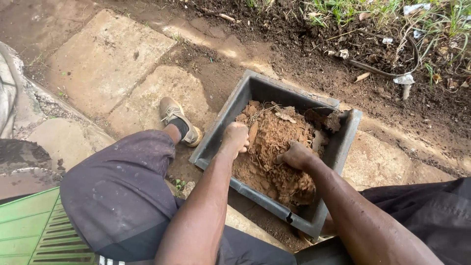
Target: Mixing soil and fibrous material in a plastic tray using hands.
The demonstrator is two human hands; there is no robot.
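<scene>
A dark grey rectangular tub [261, 86] sits on the ground between my legs, holding a heap of reddish-brown fibrous soil [274, 142]. My left hand [236, 137] is curled into a fist on the left side of the heap, closed around some of the soil. My right hand [296, 156] presses into the middle of the heap, fingers partly buried, so its grip is hidden. A dry leaf [284, 117] lies on top of the soil near the tub's far wall.
Flat stone slabs [105, 54] lie to the left, and my tan shoe [177, 119] rests beside the tub. Dark bare earth, grass and litter [373, 34] fill the far right. A green ridged crate [34, 228] stands at bottom left.
</scene>
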